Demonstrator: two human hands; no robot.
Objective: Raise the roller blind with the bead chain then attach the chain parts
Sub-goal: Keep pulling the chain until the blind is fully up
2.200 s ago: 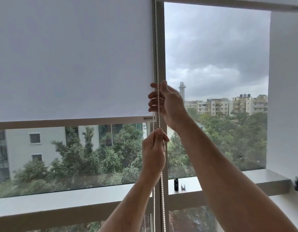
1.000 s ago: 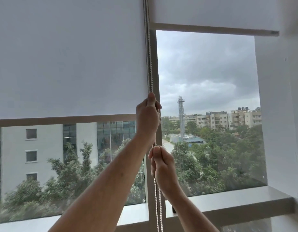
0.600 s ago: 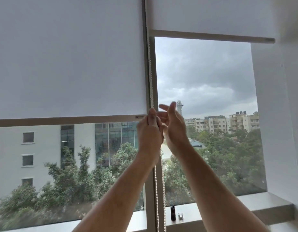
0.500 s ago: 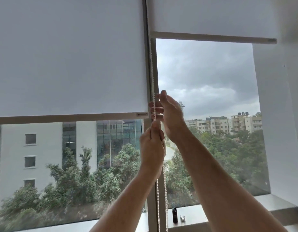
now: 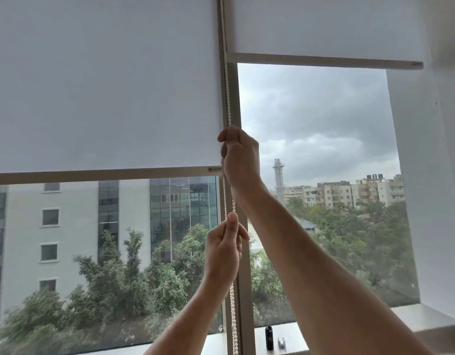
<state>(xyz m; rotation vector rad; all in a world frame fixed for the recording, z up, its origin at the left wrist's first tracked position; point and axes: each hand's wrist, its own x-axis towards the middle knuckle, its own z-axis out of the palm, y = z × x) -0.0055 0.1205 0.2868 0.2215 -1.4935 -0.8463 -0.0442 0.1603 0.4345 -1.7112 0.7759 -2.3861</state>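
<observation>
On the left hangs the blind, its bottom bar about halfway down the glass, with a pale building and trees showing under it. At its right edge the chain runs down along the frame. My left hand is the lower one, thumb and fingers pinched on the chain below the bar. Just above it my right hand is curled round the chain, level with the blind's bottom edge. Below my left hand the chain drops in two strands towards the sill. Further right, a second blind sits much higher. On the sill stand a small black thing and, just beside it, a small silver piece.
</observation>
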